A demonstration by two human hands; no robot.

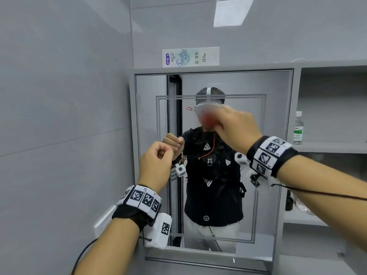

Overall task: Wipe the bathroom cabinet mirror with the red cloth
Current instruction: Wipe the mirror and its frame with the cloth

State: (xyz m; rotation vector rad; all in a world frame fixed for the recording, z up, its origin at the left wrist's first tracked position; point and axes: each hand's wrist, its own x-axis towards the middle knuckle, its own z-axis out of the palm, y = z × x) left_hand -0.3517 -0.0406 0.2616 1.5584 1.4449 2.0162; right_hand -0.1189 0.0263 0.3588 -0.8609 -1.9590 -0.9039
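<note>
The cabinet mirror (pixel 266 155) fills the middle of the view in a grey frame. My right hand (pixel 236 128) is raised against the upper middle of the glass and grips the red cloth (pixel 207 120), which shows as a blurred red patch at my fingertips. My left hand (pixel 156 157) hovers in front of the mirror's left edge, curled into a loose fist with nothing in it. The glass reflects a person in a dark top and both hands.
A toothpaste box (pixel 190 56) lies on top of the cabinet. Open shelves (pixel 329 146) to the right hold a clear bottle with a green label (pixel 298 129) and darker items lower down. Grey tiled wall (pixel 59 116) runs along the left.
</note>
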